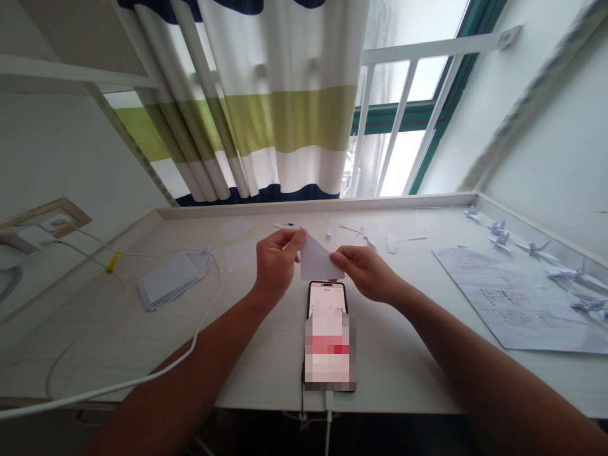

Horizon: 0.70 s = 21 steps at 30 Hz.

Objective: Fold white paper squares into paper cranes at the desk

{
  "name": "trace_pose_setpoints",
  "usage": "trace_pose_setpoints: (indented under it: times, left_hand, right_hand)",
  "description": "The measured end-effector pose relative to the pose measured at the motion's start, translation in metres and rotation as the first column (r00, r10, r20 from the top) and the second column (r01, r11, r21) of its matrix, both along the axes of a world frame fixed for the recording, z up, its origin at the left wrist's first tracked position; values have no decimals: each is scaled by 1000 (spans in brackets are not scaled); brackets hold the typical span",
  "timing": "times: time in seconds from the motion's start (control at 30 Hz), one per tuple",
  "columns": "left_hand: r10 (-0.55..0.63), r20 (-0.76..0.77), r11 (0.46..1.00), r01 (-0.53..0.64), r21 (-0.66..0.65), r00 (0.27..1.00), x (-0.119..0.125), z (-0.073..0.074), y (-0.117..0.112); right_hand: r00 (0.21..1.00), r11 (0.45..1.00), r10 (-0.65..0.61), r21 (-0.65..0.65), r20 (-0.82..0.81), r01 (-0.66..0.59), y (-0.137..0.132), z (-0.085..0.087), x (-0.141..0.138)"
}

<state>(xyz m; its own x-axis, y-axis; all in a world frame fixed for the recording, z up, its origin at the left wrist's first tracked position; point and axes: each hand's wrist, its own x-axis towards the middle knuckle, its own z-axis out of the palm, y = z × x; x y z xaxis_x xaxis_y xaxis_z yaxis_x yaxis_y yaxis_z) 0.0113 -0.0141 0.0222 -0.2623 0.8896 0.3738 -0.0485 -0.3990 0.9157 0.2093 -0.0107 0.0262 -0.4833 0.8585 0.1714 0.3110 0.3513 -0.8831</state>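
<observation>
A: On the bench (403, 361), front centre, what is entered?
B: Phone (327, 295), one, flat, screen up and lit. Its text is too blurred to read. One lead (329, 408) is plugged into its near end.
A: Hands?
B: Two. Left hand (275, 263) and right hand (365, 273), raised just above the phone's far end. Each grip is narrow, thumb and fingers pinched on one folded paper (317, 258), white, held between them clear of the bench.
A: Other paper?
B: One stack of sheets (168, 282), left. Two loose squares (240, 253) behind the left hand. Scraps (392, 242) further back, too small to count. Paper cranes (536, 248), at least six, in a row along the right edge. One printed sheet (513, 297), right, print too small to read.
A: Cables?
B: One white cable (209, 304) looping across the left side, bearing one yellow tag (113, 261), near a plug (47, 223) at the wall.
A: Surface and room?
B: Bench pale, wood-grained, with a raised lip. Behind it one striped curtain (280, 114), white, green and navy. One window (408, 126), white bars, green frame. Walls white.
</observation>
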Motion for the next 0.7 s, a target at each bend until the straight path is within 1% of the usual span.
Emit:
trace_pose_setpoints:
  times: [0.07, 0.13, 0.17, 0.23, 0.33, 0.4, 0.5, 0.57, 0.6, 0.7]
  left_hand:
    - [32, -25, 998, -30, 55, 999, 0, 1, -1]
    - [51, -38, 995, -48, 83, 998, -1, 2, -2]
    - [47, -35, 996, -44, 83, 998, -1, 3, -3]
    - [-1, -27, 998, 3, 66, 1000, -1, 6, -5]
    - [-134, -66, 989, 137, 52, 989, -2, 9, -9]
    - [-196, -103, 977, 204, 64, 975, -3, 8, -10]
    - [-177, -159, 978, 191, 79, 971, -2, 3, -10]
    - [-174, -207, 980, 190, 60, 963, -1, -1, -9]
    - [-190, -204, 979, 201, 36, 960, -1, -3, -8]
    - [-242, -115, 970, 236, -67, 963, 0, -4, -6]
  right_hand:
    - [1000, 1000, 1, -9, 3, -1, 0, -2, 2]
    - [999, 999, -40, -16, -11, 40, 1, -4, 3]
    - [997, 997, -75, -13, -25, 75, 1, -5, 4]
    - [988, 991, -133, -3, -78, 133, 3, -6, 6]
    - [956, 990, -141, -21, -256, 140, 8, -5, 7]
    - [905, 991, -132, -46, -405, 124, 10, -3, 8]
    - [846, 989, -146, -63, -513, 133, 11, 2, 11]
    - [833, 986, -162, -52, -528, 159, 10, 4, 12]
    - [834, 984, -169, -45, -526, 171, 10, 4, 12]
    - [850, 988, -151, -38, -505, 153, 8, 1, 11]
